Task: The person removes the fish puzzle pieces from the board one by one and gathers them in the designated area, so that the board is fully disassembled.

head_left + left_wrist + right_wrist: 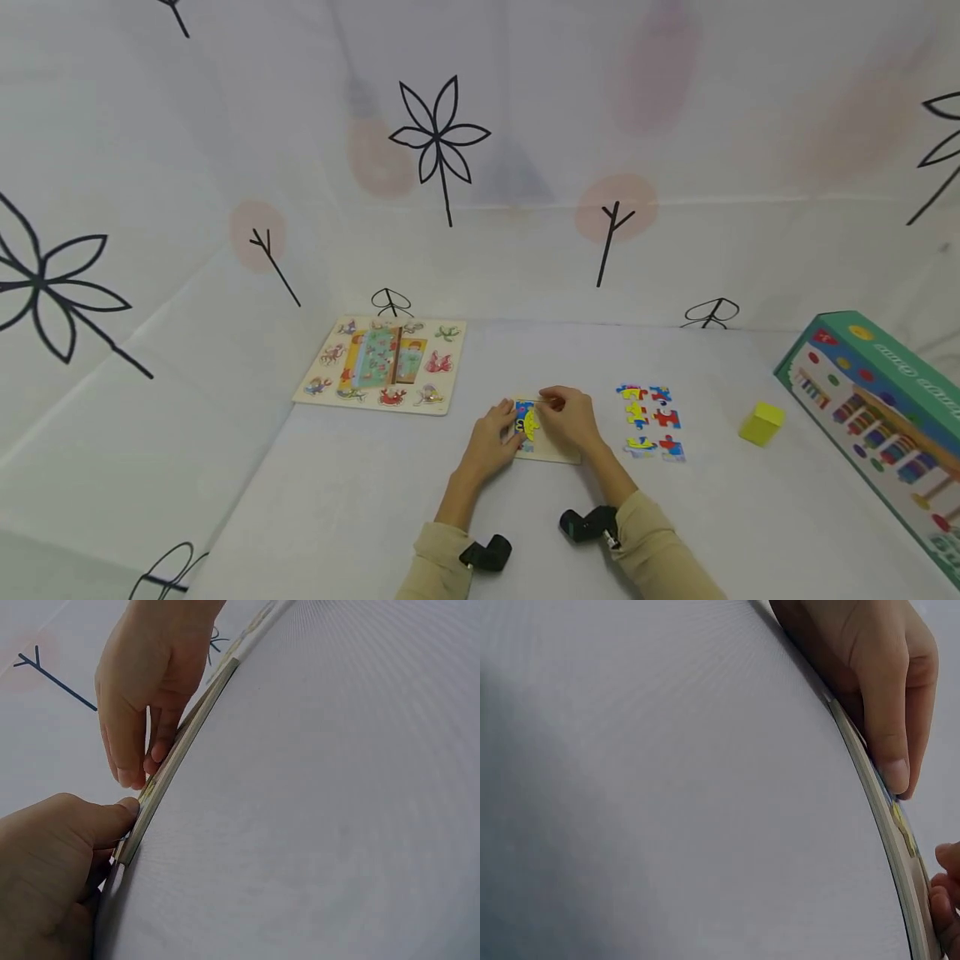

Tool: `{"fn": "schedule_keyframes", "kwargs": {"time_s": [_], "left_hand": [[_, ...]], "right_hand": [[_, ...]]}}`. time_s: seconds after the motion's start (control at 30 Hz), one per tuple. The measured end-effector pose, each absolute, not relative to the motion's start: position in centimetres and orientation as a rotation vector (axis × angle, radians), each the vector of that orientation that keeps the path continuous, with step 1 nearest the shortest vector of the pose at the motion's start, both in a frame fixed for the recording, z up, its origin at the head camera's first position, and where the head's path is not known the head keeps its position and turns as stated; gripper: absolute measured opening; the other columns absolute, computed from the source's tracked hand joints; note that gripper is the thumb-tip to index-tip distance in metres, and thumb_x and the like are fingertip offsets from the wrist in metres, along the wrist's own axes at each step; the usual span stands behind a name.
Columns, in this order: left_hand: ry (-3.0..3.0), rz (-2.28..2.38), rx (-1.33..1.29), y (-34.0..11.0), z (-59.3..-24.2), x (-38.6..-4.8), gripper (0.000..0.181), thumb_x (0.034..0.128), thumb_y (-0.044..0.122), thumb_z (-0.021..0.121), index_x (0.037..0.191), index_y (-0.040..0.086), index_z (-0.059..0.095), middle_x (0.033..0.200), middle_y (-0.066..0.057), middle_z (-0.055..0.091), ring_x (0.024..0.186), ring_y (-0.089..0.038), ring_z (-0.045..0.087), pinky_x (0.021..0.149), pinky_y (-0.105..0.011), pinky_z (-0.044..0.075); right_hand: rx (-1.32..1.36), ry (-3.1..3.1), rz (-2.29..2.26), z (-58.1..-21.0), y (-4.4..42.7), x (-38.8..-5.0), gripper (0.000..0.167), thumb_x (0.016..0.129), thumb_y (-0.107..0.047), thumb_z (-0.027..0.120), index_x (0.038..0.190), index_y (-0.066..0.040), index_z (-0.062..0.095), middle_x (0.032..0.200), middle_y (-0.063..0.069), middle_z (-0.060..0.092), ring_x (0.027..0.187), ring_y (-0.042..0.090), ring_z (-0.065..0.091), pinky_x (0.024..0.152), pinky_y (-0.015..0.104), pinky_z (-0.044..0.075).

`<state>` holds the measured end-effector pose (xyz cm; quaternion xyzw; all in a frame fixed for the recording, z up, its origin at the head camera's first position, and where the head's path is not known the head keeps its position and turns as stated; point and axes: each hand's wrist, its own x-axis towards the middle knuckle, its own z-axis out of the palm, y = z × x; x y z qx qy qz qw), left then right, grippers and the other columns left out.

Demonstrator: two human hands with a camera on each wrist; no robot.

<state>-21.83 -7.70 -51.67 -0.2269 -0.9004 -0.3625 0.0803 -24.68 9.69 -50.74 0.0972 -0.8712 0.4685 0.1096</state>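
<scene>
A small wooden puzzle board [553, 454] lies on the table, with blue and yellow pieces [528, 422] along its left part. My left hand [487, 446] grips the board's left side; its thumb [120, 817] rests on top in the left wrist view. Over the board's upper right, my right hand [576, 421] has bent fingers pointing down, close to the surface. In the right wrist view, my right hand [946, 900] is partly cut off at the edge; whether it pinches a piece is hidden. Several loose jigsaw pieces [667, 417] lie right of the board.
A larger wooden picture board [308, 392] lies at the back left. A yellow block [762, 423] stands to the right, beside a big colourful toy box [877, 408] at the right edge. Patterned white cloth [517, 250] hangs behind the table.
</scene>
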Motion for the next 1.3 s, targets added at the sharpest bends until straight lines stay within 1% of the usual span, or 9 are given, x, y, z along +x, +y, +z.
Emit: {"fn": "schedule_keyframes", "kwargs": {"time_s": [0.13, 0.23, 0.37, 0.47, 0.57, 0.73, 1.0, 1.2, 1.3], "left_hand": [[-2.688, -1.096, -0.672, -7.7, -51.6, -21.8, 0.042, 0.0822, 0.008, 0.066, 0.119, -0.012, 0.058, 0.13, -0.025, 0.053, 0.126, -0.036, 0.047, 0.106, -0.045, 0.034], [-2.693, -1.107, -0.669, -7.8, -51.6, -21.8, 0.042, 0.0829, 0.009, 0.065, 0.119, -0.012, 0.058, 0.131, -0.025, 0.052, 0.126, -0.035, 0.046, 0.106, -0.046, 0.034], [-2.697, -1.11, -0.664, -7.8, -51.6, -21.7, 0.043, 0.0836, 0.009, 0.065, 0.12, -0.011, 0.057, 0.131, -0.024, 0.052, 0.126, -0.035, 0.046, 0.106, -0.047, 0.035], [-2.698, -1.123, -0.661, -7.8, -51.6, -21.7, 0.043, 0.0837, 0.009, 0.065, 0.121, -0.011, 0.057, 0.132, -0.025, 0.051, 0.127, -0.036, 0.046, 0.106, -0.047, 0.034], [-2.708, -1.138, -0.653, -7.9, -51.7, -21.6, 0.043, 0.0843, 0.01, 0.065, 0.121, -0.011, 0.057, 0.133, -0.024, 0.051, 0.127, -0.036, 0.045, 0.106, -0.047, 0.033], [-2.722, -1.134, -0.64, -7.8, -51.7, -21.7, 0.043, 0.0848, 0.012, 0.065, 0.121, -0.01, 0.057, 0.134, -0.023, 0.051, 0.128, -0.036, 0.044, 0.106, -0.048, 0.033], [-2.691, -1.14, -0.67, -7.6, -51.6, -22.0, 0.04, 0.0831, 0.012, 0.066, 0.116, -0.01, 0.061, 0.131, -0.024, 0.053, 0.125, -0.036, 0.047, 0.105, -0.047, 0.035], [-2.689, -1.173, -0.658, -7.7, -51.7, -21.9, 0.034, 0.0833, 0.011, 0.067, 0.113, -0.006, 0.065, 0.131, -0.023, 0.053, 0.126, -0.036, 0.046, 0.105, -0.048, 0.035], [-2.688, -1.185, -0.651, -7.9, -51.9, -22.0, 0.032, 0.0832, 0.01, 0.067, 0.112, -0.005, 0.066, 0.131, -0.023, 0.052, 0.127, -0.035, 0.046, 0.106, -0.048, 0.035]], "right_hand": [[0.211, -2.573, 1.363, -50.7, 9.3, -24.4, 0.019, 0.08, -0.005, 0.069, 0.096, 0.005, 0.07, 0.083, 0.011, 0.067, 0.072, 0.019, 0.06, 0.067, 0.029, 0.05], [0.169, -2.58, 1.364, -50.6, 9.0, -24.2, 0.02, 0.08, -0.006, 0.068, 0.096, 0.006, 0.07, 0.081, 0.01, 0.067, 0.073, 0.019, 0.061, 0.069, 0.031, 0.051], [0.165, -2.583, 1.407, -50.2, 8.4, -23.9, 0.023, 0.081, -0.005, 0.067, 0.1, 0.009, 0.068, 0.085, 0.014, 0.069, 0.078, 0.025, 0.065, 0.074, 0.038, 0.054], [0.19, -2.597, 1.439, -50.1, 8.1, -23.7, 0.023, 0.082, -0.003, 0.068, 0.101, 0.01, 0.067, 0.089, 0.019, 0.069, 0.082, 0.029, 0.066, 0.076, 0.04, 0.055], [0.18, -2.604, 1.471, -50.0, 8.0, -23.7, 0.022, 0.081, -0.002, 0.069, 0.099, 0.01, 0.068, 0.091, 0.02, 0.07, 0.084, 0.031, 0.067, 0.076, 0.039, 0.055], [0.129, -2.587, 1.567, -49.8, 8.1, -23.9, 0.02, 0.08, -0.001, 0.069, 0.097, 0.01, 0.069, 0.088, 0.019, 0.07, 0.082, 0.029, 0.067, 0.074, 0.035, 0.055], [0.151, -2.603, 1.435, -49.7, 7.5, -23.5, 0.023, 0.077, 0.003, 0.066, 0.098, 0.013, 0.066, 0.084, 0.018, 0.068, 0.077, 0.028, 0.065, 0.07, 0.038, 0.055], [0.125, -2.604, 1.439, -49.9, 7.6, -23.5, 0.016, 0.078, -0.001, 0.067, 0.092, 0.007, 0.07, 0.087, 0.016, 0.07, 0.082, 0.029, 0.065, 0.076, 0.042, 0.053], [0.104, -2.586, 1.553, -50.0, 7.7, -23.6, 0.018, 0.079, -0.001, 0.069, 0.096, 0.008, 0.07, 0.09, 0.018, 0.07, 0.085, 0.029, 0.066, 0.077, 0.039, 0.053]]}}
